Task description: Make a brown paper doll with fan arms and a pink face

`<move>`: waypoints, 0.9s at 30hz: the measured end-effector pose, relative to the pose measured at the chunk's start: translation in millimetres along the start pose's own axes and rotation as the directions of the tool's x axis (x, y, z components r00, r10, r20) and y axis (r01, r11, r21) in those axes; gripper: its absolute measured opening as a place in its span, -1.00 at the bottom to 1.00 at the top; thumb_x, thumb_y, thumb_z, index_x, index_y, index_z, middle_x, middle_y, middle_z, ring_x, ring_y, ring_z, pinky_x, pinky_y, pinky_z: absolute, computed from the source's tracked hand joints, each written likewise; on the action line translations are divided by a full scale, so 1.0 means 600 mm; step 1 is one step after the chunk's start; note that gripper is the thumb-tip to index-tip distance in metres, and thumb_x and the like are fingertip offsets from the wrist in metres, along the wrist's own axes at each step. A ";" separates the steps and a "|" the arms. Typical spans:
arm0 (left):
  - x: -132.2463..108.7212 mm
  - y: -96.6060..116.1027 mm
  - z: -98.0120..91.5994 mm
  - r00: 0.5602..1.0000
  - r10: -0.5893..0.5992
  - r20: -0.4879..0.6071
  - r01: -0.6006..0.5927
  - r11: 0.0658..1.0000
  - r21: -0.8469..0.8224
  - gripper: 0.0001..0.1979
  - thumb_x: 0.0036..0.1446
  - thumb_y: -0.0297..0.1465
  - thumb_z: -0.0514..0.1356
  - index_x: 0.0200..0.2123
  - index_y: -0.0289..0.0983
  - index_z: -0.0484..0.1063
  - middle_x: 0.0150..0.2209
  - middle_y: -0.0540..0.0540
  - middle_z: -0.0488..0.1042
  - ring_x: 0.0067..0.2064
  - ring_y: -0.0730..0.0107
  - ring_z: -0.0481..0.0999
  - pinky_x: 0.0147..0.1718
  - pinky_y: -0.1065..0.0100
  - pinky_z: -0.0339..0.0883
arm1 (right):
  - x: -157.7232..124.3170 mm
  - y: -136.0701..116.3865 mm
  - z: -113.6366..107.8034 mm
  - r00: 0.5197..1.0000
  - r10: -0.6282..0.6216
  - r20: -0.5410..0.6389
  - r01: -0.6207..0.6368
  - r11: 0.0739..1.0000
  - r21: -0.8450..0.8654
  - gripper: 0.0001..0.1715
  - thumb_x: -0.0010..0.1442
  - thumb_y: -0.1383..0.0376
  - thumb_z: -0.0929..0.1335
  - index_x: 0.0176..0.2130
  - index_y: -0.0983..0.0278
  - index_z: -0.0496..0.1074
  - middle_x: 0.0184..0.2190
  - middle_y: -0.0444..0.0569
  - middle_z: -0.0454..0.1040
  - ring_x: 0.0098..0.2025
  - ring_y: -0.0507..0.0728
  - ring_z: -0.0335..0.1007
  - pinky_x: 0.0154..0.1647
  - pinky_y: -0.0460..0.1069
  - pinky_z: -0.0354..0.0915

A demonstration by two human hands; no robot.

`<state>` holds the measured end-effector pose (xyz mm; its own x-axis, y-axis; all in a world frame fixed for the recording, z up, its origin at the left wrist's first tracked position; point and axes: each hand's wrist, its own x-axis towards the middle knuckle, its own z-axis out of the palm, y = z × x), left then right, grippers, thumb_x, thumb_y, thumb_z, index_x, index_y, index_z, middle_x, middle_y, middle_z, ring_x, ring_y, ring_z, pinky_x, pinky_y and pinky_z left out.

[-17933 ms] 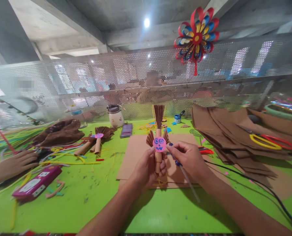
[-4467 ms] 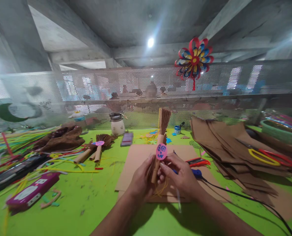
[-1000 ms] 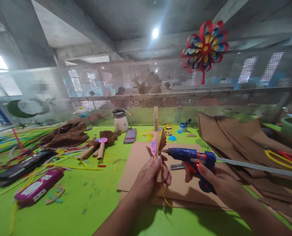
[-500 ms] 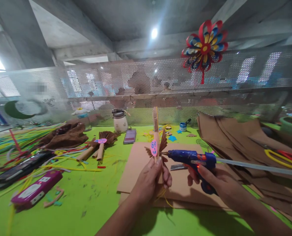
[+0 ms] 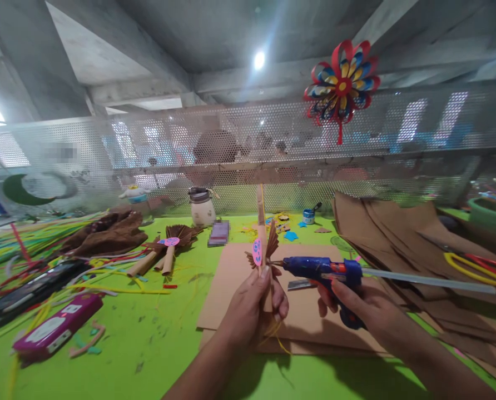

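Observation:
Upright in my left hand (image 5: pixel 252 303) is a brown paper craft (image 5: pixel 262 222), a long flat strip with pleated paper wings (image 5: pixel 274 244) and a pink oval label (image 5: pixel 257 251). Yellow strands dangle below the fingers. My right hand (image 5: pixel 368 303) is wrapped round a blue glue gun (image 5: pixel 323 268), with a long clear glue stick (image 5: pixel 427 279) sticking out of its back. The gun's nozzle points left and meets or nearly meets the craft just beside the wing; exact contact is hard to tell. Under both hands lie brown cardboard sheets (image 5: pixel 225 280).
Brown paper sheets (image 5: pixel 381 233) and yellow-and-red-handled scissors (image 5: pixel 469 266) lie at right. Finished-looking pleated paper crafts (image 5: pixel 168 255), a jar (image 5: pixel 202 208) and a purple box (image 5: pixel 58 325) are at left. A perforated metal screen (image 5: pixel 164 150) stands behind the green table (image 5: pixel 135 355).
The whole view has shifted slightly. The craft has turned a little in my left hand, its pink label now more edge-on, while the glue gun stays against or close to it.

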<state>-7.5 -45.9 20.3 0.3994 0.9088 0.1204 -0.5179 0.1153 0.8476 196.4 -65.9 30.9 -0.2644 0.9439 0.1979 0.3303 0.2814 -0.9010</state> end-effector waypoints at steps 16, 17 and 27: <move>-0.001 0.011 -0.001 0.999 0.021 -0.030 -0.021 0.999 -0.025 -0.78 0.24 -0.29 -0.05 -0.29 -0.34 0.21 -0.62 0.06 0.20 -0.56 0.50 0.28 -0.55 0.46 0.06 | 0.038 0.061 -0.002 0.989 -0.096 -0.109 0.014 0.809 -0.588 -0.82 0.06 0.36 0.27 -0.31 0.29 0.43 -0.28 0.02 0.37 -0.20 0.15 0.30 -0.20 -0.03 0.20; -0.001 0.012 -0.001 0.999 0.023 -0.028 -0.024 1.000 -0.019 -0.78 0.24 -0.29 -0.05 -0.28 -0.34 0.21 -0.62 0.06 0.20 -0.56 0.50 0.28 -0.55 0.46 0.07 | 0.036 0.063 -0.003 0.992 -0.089 -0.084 0.020 0.795 -0.606 -0.80 0.04 0.39 0.27 -0.30 0.29 0.43 -0.26 0.03 0.37 -0.18 0.15 0.29 -0.19 -0.03 0.19; 0.000 0.006 -0.005 1.000 0.003 0.015 -0.003 1.000 0.014 -0.75 0.21 -0.22 -0.01 -0.29 -0.32 0.22 -0.62 0.07 0.19 -0.58 0.52 0.26 -0.54 0.46 0.08 | 0.039 0.040 -0.014 0.984 -0.176 -0.022 0.148 0.883 -0.445 -0.70 0.03 0.42 0.29 -0.19 0.26 0.44 -0.16 0.05 0.41 -0.09 0.18 0.28 -0.02 0.12 0.20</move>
<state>-11.7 -44.1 21.7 0.4092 0.9030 0.1308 -0.5088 0.1068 0.8542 205.7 -35.6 17.4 -0.2982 0.8833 0.3617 0.6556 0.4650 -0.5950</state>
